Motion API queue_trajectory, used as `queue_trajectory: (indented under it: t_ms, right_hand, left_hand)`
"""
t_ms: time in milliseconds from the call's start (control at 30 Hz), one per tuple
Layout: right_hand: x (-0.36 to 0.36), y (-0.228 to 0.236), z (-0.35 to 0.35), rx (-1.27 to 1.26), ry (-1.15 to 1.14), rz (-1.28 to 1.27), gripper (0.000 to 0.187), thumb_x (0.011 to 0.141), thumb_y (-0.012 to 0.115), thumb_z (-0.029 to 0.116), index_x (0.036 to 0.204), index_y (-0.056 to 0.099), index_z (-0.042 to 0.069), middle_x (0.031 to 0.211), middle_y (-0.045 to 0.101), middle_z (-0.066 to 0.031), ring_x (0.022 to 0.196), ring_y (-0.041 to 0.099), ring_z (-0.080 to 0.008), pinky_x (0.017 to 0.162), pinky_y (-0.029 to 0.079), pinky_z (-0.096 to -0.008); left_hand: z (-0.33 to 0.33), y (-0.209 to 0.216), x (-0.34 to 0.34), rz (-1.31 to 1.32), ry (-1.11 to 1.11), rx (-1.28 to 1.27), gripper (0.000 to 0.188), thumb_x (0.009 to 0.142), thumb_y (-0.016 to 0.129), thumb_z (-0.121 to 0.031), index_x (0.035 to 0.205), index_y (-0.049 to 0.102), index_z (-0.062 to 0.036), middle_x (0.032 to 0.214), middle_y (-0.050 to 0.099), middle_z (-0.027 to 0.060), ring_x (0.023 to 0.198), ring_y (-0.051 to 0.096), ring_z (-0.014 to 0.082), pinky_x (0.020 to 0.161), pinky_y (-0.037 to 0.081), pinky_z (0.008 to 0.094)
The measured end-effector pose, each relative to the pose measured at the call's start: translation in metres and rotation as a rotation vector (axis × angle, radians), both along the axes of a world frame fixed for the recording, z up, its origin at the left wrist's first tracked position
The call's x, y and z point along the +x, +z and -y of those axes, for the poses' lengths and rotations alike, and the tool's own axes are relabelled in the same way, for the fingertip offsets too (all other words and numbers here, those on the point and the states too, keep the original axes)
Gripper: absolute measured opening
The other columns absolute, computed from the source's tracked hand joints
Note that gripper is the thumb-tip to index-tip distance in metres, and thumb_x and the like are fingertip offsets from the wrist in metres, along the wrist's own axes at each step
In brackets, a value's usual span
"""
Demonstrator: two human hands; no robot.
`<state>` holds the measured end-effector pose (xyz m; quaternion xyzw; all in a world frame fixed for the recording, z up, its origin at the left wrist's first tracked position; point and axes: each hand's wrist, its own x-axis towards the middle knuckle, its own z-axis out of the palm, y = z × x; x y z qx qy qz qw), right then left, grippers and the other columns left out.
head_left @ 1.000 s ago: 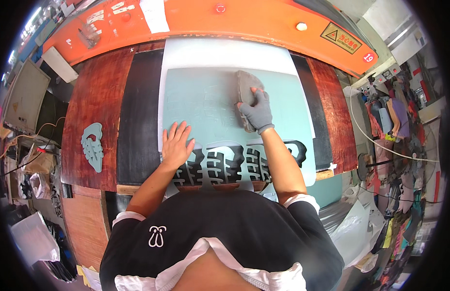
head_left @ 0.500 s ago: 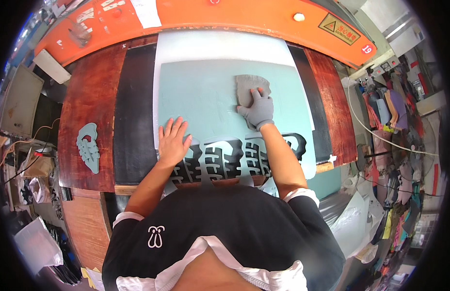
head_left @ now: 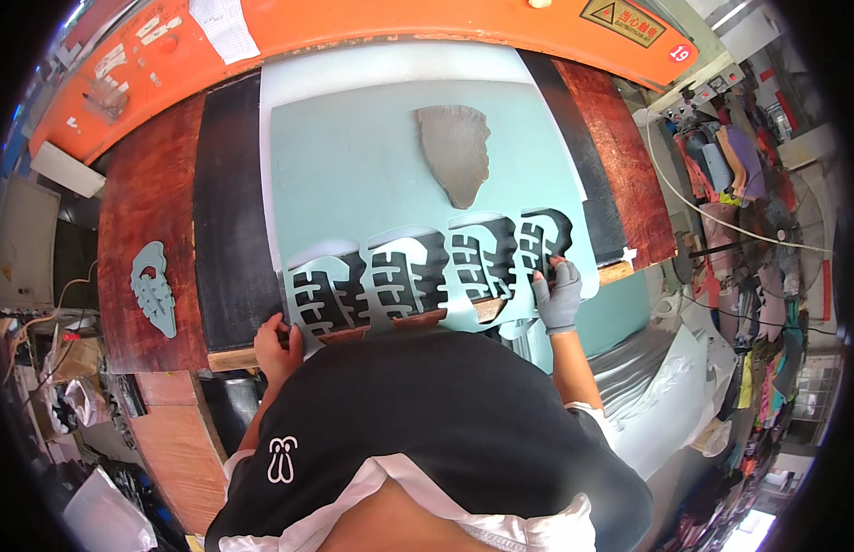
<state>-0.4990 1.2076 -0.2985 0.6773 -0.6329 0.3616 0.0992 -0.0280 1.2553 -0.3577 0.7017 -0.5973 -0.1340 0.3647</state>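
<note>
A pale teal sheet (head_left: 353, 175) lies on the dark bench, with several shoe-sole shaped cut-outs (head_left: 427, 271) along its near edge. My bare left hand (head_left: 276, 342) grips the sheet's near left corner. My right hand (head_left: 559, 294), in a grey glove, pinches the near right edge by the last cut-out. A grey metal cutting die (head_left: 456, 152) rests on the sheet farther back, apart from both hands.
An orange machine beam (head_left: 372, 28) spans the far side. A stack of cut teal pieces (head_left: 155, 287) sits on the reddish wooden board at left. Shoe uppers and cables hang on a rack (head_left: 740, 184) at right. White sheets hang off the bench's right front.
My right hand has let go of the die and come back to the sheet's near right edge. My left hand slid off the sheet's top down to the near left corner.
</note>
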Motion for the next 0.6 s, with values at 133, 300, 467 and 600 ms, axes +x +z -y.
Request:
queue_trajectory:
  t_ms: [133, 300, 467, 600]
  right_hand:
    - [-0.004, -0.018, 0.002, -0.101, -0.026, -0.013, 0.020, 0.072, 0.063, 0.013, 0.084, 0.054, -0.001, 0.084, 0.056, -0.0187, 0.080, 0.054, -0.0364, 0.072, 0.044, -0.0432]
    - [-0.008, -0.016, 0.009, -0.188, 0.038, -0.029, 0.020, 0.072, 0.063, 0.015, 0.084, 0.055, 0.001, 0.078, 0.056, -0.0161, 0.073, 0.054, -0.0349, 0.067, 0.044, -0.0428]
    - [-0.013, -0.018, 0.015, -0.194, 0.127, -0.054, 0.024, 0.070, 0.066, 0.019, 0.085, 0.056, 0.002, 0.078, 0.057, -0.0146, 0.071, 0.056, -0.0340, 0.064, 0.045, -0.0431]
    - [-0.024, -0.012, 0.017, -0.180, 0.280, 0.008, 0.026, 0.072, 0.066, 0.019, 0.089, 0.057, 0.002, 0.081, 0.058, -0.0141, 0.076, 0.057, -0.0329, 0.068, 0.046, -0.0408]
  left_hand:
    - [0.001, -0.016, -0.010, -0.098, 0.089, -0.240, 0.022, 0.084, 0.061, -0.015, 0.102, 0.059, -0.0022, 0.060, 0.054, 0.0049, 0.054, 0.053, 0.0177, 0.053, 0.044, 0.0308]
    - [0.000, -0.017, -0.019, -0.074, 0.101, -0.371, 0.014, 0.084, 0.061, -0.017, 0.090, 0.061, -0.0045, 0.060, 0.055, 0.0063, 0.052, 0.053, 0.0169, 0.052, 0.043, 0.0298]
    - [-0.004, -0.023, -0.023, -0.109, 0.182, -0.371, 0.017, 0.085, 0.060, -0.021, 0.078, 0.057, -0.0058, 0.059, 0.057, 0.0078, 0.051, 0.055, 0.0213, 0.051, 0.044, 0.0338]
    - [-0.009, -0.033, -0.025, -0.161, 0.205, -0.388, 0.022, 0.086, 0.058, -0.023, 0.075, 0.054, -0.0052, 0.057, 0.056, 0.0092, 0.050, 0.055, 0.0224, 0.050, 0.043, 0.0349]
